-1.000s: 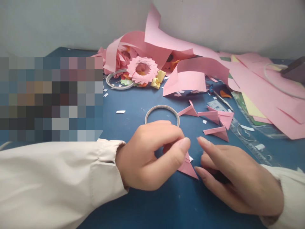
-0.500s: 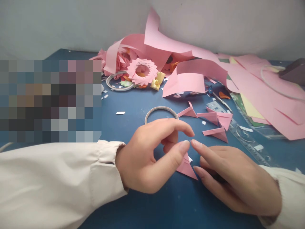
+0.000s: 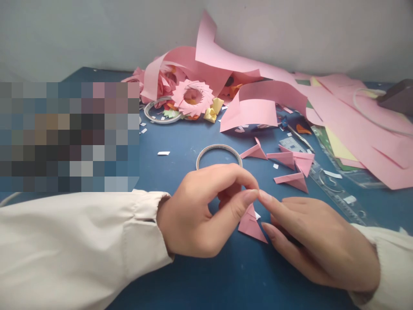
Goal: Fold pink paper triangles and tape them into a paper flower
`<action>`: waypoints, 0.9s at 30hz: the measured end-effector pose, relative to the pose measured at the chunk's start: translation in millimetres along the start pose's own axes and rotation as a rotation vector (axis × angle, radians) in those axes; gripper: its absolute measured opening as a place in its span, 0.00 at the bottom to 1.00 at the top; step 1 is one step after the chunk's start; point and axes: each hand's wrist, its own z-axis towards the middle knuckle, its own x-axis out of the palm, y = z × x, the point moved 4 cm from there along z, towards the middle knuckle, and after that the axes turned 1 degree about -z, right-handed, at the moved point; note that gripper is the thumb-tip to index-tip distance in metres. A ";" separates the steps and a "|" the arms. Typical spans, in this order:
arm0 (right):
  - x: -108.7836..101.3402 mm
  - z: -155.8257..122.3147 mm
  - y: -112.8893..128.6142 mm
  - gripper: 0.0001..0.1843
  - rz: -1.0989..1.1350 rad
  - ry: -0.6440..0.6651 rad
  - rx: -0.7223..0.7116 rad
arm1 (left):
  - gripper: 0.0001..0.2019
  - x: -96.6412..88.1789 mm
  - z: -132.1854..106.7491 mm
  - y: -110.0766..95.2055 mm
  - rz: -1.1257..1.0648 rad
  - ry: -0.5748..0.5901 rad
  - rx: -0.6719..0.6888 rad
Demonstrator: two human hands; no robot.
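Note:
My left hand [image 3: 200, 211] rests on the blue table [image 3: 226, 275], with thumb and index finger pinched together over the top tip of a small folded pink paper triangle [image 3: 251, 226]. My right hand [image 3: 319, 245] lies flat beside it with its fingers stretched out. The right index fingertip meets the left thumb tip, and the right middle fingertip touches the triangle's lower corner. Both wrists are in pale cream sleeves.
A thin tape ring [image 3: 219, 147] lies just behind my left hand. Several folded pink triangles [image 3: 294, 181] lie to the right of the ring, by a clear ruler [image 3: 337, 185]. Behind are a pink paper rosette [image 3: 192, 95], a second ring [image 3: 154, 117] and curled pink sheets [image 3: 254, 111].
My left index finger lifted off, then came back down to the thumb. My right index finger has moved left until it touches the left thumb tip. The triangle has barely shifted.

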 end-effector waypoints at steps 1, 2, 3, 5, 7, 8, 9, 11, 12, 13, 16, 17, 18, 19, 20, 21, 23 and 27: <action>-0.3 -0.1 0.4 0.33 -0.004 0.003 -0.001 | 0.05 0.4 -0.1 0.2 -0.015 -0.010 0.000; -0.5 -0.2 0.6 0.33 -0.007 0.005 -0.001 | 0.05 0.8 -0.2 0.6 -0.032 -0.019 -0.005; -0.6 -0.2 0.7 0.32 -0.010 0.007 0.002 | 0.05 1.3 -0.2 1.1 -0.050 -0.026 -0.012; -0.6 0.2 0.6 0.32 -0.020 0.007 0.006 | 0.05 2.1 -0.3 2.4 -0.079 -0.038 -0.031; 0.0 1.0 0.1 0.32 -0.034 0.008 0.010 | 0.05 2.6 -0.3 3.5 -0.099 -0.045 -0.057; 0.3 1.6 -0.3 0.32 -0.039 0.008 0.013 | 0.05 2.7 -0.2 3.9 -0.108 -0.048 -0.073; 0.5 2.2 -0.6 0.32 -0.042 0.008 0.015 | 0.06 2.8 0.1 4.2 -0.116 -0.048 -0.092; 0.9 3.0 -1.0 0.32 -0.042 0.011 0.024 | 0.06 3.3 0.8 5.2 -0.133 -0.037 -0.157; 0.8 3.2 -1.1 0.32 -0.042 0.010 0.029 | 0.07 3.6 1.1 6.0 -0.145 -0.029 -0.203; 0.6 3.2 -1.2 0.32 -0.044 0.007 0.035 | 0.07 4.1 1.3 7.1 -0.160 -0.020 -0.256; 0.5 2.3 -1.3 0.32 -0.049 0.006 0.053 | 0.07 5.4 1.5 10.3 -0.221 -0.004 -0.382; 0.6 1.9 -1.4 0.32 -0.048 0.003 0.057 | 0.08 5.8 1.6 11.0 -0.239 -0.003 -0.401; 0.8 1.5 -1.6 0.32 -0.043 0.002 0.060 | 0.08 6.2 1.6 11.5 -0.252 -0.001 -0.410; 1.1 1.3 -1.8 0.33 -0.037 -0.001 0.062 | 0.08 6.6 1.6 12.0 -0.262 0.001 -0.414; 1.4 1.1 -2.0 0.33 -0.031 -0.007 0.063 | 0.08 7.0 1.5 12.3 -0.270 0.003 -0.415; 1.6 1.0 -2.3 0.33 -0.026 -0.013 0.065 | 0.07 7.5 1.4 12.5 -0.278 0.008 -0.413; 1.9 1.0 -2.7 0.34 -0.023 -0.019 0.068 | 0.07 8.2 1.1 12.5 -0.289 0.017 -0.409; 1.3 1.2 -2.3 0.34 -0.022 -0.024 0.066 | 0.07 6.7 0.3 12.1 -0.303 0.017 -0.396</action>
